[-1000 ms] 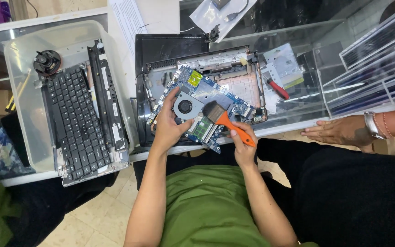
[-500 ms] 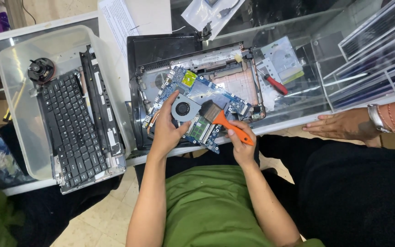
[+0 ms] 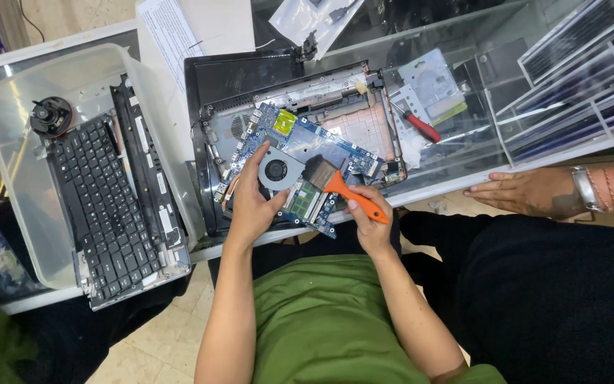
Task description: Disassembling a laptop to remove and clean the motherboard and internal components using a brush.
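Note:
My left hand grips the near edge of a blue laptop motherboard and tilts it up over the open laptop base. A round grey cooling fan sits on the board right above my fingers. My right hand holds a paintbrush with an orange handle. Its dark bristles rest on the board just right of the fan. The laptop base lies on a glass counter.
A clear plastic bin on the left holds a black laptop keyboard frame and a small round black part. A red-handled screwdriver lies right of the base. Another person's hand with a wristwatch rests on the counter's right edge.
The brush has moved a little across the board beside the fan. My left hand keeps its hold on the board. The other person's hand stays on the counter edge.

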